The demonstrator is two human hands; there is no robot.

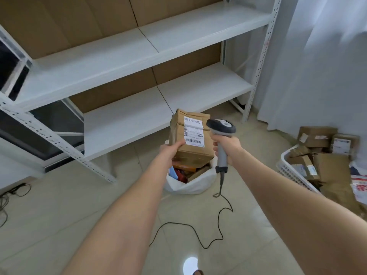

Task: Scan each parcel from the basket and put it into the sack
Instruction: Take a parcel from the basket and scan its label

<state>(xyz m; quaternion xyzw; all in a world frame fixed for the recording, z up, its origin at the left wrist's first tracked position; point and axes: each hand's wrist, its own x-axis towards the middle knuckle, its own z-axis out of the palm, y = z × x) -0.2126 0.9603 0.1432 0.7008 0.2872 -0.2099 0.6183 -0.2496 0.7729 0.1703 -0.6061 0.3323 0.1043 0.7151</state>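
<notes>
Left hand (171,152) grips a brown cardboard parcel (191,136) by its near corner, white shipping label up, directly above the open white plastic sack (190,185). Right hand (226,147) is clenched on a grey corded handheld scanner (220,128), its head just beside the label. Scanning appears under way; next, lowering the parcel into the sack. More parcels fill the white slotted basket (292,171) at right.

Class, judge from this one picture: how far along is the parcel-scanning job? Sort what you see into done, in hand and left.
Done: the white sack on the floor already holds several parcels. In hand: the left hand holds a cardboard box above the sack, label up, while the right hand grips the scanner beside it. Left: the basket at right is piled with parcels.
</notes>
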